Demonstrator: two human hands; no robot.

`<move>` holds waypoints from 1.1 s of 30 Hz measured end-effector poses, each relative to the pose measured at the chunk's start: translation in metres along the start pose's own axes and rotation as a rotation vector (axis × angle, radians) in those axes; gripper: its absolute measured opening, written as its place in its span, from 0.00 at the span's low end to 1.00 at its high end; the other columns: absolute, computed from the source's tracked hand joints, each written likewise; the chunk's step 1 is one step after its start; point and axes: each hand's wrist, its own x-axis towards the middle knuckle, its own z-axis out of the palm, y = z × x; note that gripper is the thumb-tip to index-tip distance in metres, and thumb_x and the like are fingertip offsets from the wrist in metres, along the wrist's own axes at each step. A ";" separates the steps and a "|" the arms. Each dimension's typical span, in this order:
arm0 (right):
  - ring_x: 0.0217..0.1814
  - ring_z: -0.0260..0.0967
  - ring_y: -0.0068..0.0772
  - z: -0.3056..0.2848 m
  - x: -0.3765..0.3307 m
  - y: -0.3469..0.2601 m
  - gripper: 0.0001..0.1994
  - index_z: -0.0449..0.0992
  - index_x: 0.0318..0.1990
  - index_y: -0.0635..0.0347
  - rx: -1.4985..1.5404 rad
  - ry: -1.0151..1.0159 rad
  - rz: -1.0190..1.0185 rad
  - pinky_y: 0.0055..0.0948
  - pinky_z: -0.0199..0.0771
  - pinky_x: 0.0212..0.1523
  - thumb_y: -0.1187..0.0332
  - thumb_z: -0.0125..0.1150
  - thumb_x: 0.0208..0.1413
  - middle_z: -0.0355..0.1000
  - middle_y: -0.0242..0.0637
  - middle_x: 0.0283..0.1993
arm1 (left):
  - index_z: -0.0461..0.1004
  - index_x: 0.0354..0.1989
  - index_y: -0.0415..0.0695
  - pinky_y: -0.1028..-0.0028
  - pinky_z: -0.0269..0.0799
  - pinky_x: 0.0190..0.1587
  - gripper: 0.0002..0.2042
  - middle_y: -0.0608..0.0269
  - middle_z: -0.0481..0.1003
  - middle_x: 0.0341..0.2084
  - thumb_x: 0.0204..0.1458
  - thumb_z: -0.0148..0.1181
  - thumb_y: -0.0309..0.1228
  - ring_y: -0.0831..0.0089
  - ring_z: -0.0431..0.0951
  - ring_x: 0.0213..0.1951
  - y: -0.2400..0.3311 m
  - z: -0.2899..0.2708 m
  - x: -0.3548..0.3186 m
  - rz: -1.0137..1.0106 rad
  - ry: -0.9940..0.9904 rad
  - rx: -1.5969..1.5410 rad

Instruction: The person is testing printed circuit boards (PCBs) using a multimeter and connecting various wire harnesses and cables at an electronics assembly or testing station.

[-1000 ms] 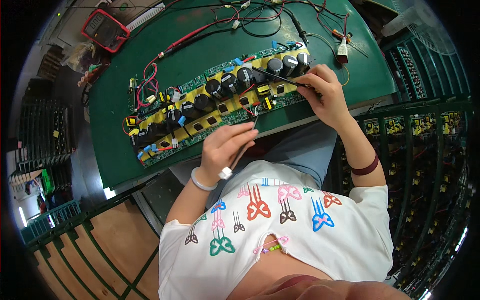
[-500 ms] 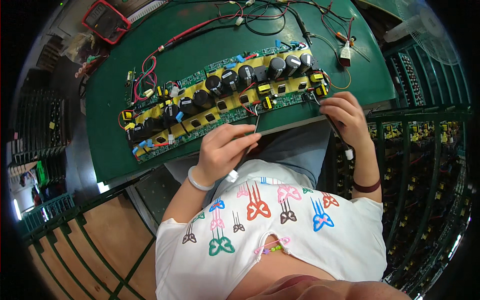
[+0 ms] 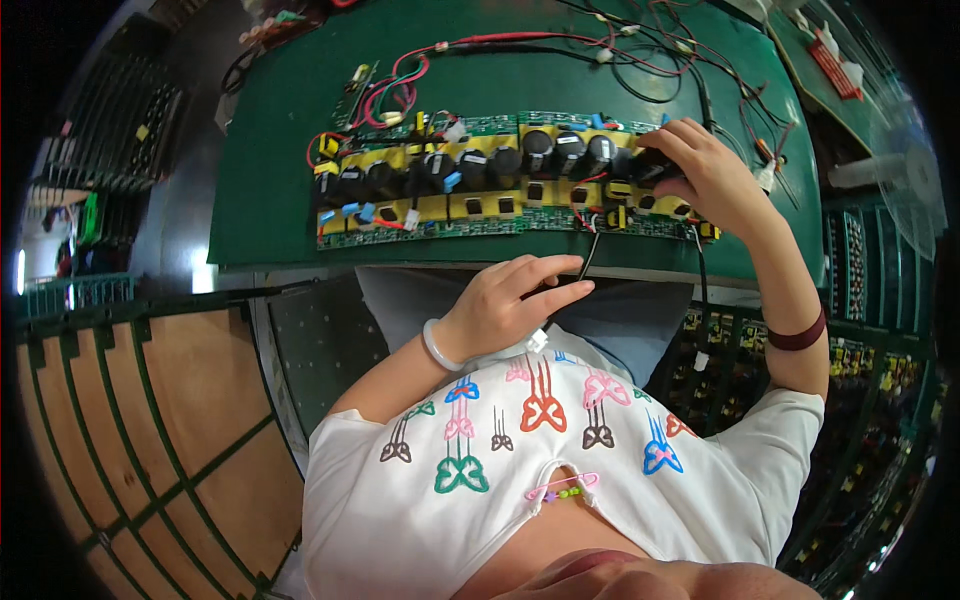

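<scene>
A long green circuit board assembly [image 3: 400, 225] with yellow insulating sheets lies across the table, carrying a row of black cylindrical capacitors [image 3: 505, 160]. Below its front edge, my left hand [image 3: 505, 305] is closed lightly on a black cable [image 3: 591, 257], which runs up to the board. A white plug [image 3: 537, 342] at the cable's end hangs under the fingers. Over the board's right end, my right hand [image 3: 705, 175] has fingers and thumb around a black capacitor [image 3: 652, 165]. Another black cable [image 3: 703, 275] hangs from the board past the table edge, with a white plug [image 3: 701, 361].
Red and black test leads [image 3: 530, 38] and looped wires lie on the green table [image 3: 270, 180] behind the board. A fan [image 3: 890, 175] stands at the right. Racks of circuit boards [image 3: 860, 400] are at the lower right, wooden panels [image 3: 200, 380] at the lower left.
My right hand has let go of its black cable and moved up onto the capacitors; that cable now hangs free. My left hand still holds its cable. The whole view has shifted.
</scene>
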 end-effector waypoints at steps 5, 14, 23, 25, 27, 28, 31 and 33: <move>0.51 0.70 0.48 0.003 0.011 0.005 0.21 0.72 0.51 0.56 0.112 -0.058 -0.001 0.41 0.75 0.49 0.67 0.69 0.49 0.71 0.39 0.46 | 0.79 0.44 0.41 0.69 0.79 0.38 0.17 0.56 0.78 0.41 0.43 0.62 0.13 0.64 0.81 0.36 -0.005 -0.019 -0.039 -0.105 0.134 0.044; 0.50 0.67 0.51 0.009 -0.001 0.005 0.17 0.71 0.49 0.62 0.049 0.035 -0.030 0.42 0.71 0.49 0.72 0.65 0.51 0.69 0.42 0.45 | 0.79 0.43 0.42 0.67 0.79 0.41 0.17 0.58 0.78 0.40 0.43 0.60 0.14 0.61 0.81 0.39 -0.013 -0.038 -0.059 -0.206 0.161 0.101; 0.39 0.73 0.42 -0.048 -0.015 -0.026 0.15 0.73 0.48 0.62 0.178 0.514 0.164 0.32 0.72 0.41 0.71 0.67 0.53 0.73 0.43 0.43 | 0.79 0.39 0.38 0.73 0.78 0.35 0.14 0.52 0.79 0.37 0.45 0.59 0.10 0.64 0.81 0.35 -0.013 -0.050 -0.026 -0.168 0.228 0.008; 0.33 0.72 0.35 -0.059 -0.011 -0.037 0.14 0.75 0.46 0.62 0.126 0.577 0.204 0.29 0.71 0.36 0.68 0.68 0.55 0.74 0.41 0.37 | 0.78 0.41 0.37 0.69 0.78 0.41 0.13 0.51 0.78 0.39 0.48 0.60 0.12 0.60 0.80 0.38 -0.010 -0.041 -0.016 -0.241 0.147 -0.180; 0.30 0.71 0.34 -0.061 -0.003 -0.044 0.13 0.76 0.45 0.62 0.079 0.658 0.248 0.28 0.71 0.35 0.65 0.68 0.56 0.74 0.39 0.32 | 0.76 0.50 0.39 0.68 0.78 0.45 0.18 0.54 0.78 0.45 0.49 0.60 0.12 0.61 0.80 0.42 -0.008 -0.035 0.005 -0.185 -0.031 -0.241; 0.29 0.73 0.39 -0.068 0.004 -0.050 0.15 0.78 0.41 0.64 0.099 0.646 0.302 0.30 0.71 0.33 0.61 0.69 0.56 0.75 0.41 0.29 | 0.76 0.50 0.39 0.68 0.78 0.45 0.18 0.54 0.78 0.45 0.49 0.60 0.12 0.61 0.80 0.42 -0.006 -0.025 0.008 -0.177 -0.037 -0.243; 0.29 0.75 0.45 -0.063 0.014 -0.045 0.17 0.78 0.38 0.65 -0.061 0.700 0.367 0.34 0.72 0.32 0.58 0.70 0.54 0.76 0.46 0.28 | 0.61 0.68 0.44 0.64 0.75 0.53 0.34 0.54 0.69 0.59 0.51 0.62 0.15 0.61 0.77 0.51 0.002 0.011 0.020 -0.364 -0.306 -0.551; 0.31 0.76 0.51 -0.060 0.018 -0.056 0.20 0.77 0.35 0.68 -0.042 0.692 0.451 0.38 0.73 0.33 0.56 0.70 0.53 0.76 0.50 0.28 | 0.35 0.76 0.51 0.60 0.68 0.61 0.51 0.54 0.56 0.69 0.50 0.66 0.18 0.59 0.69 0.61 0.021 0.033 0.024 -0.380 -0.144 -0.936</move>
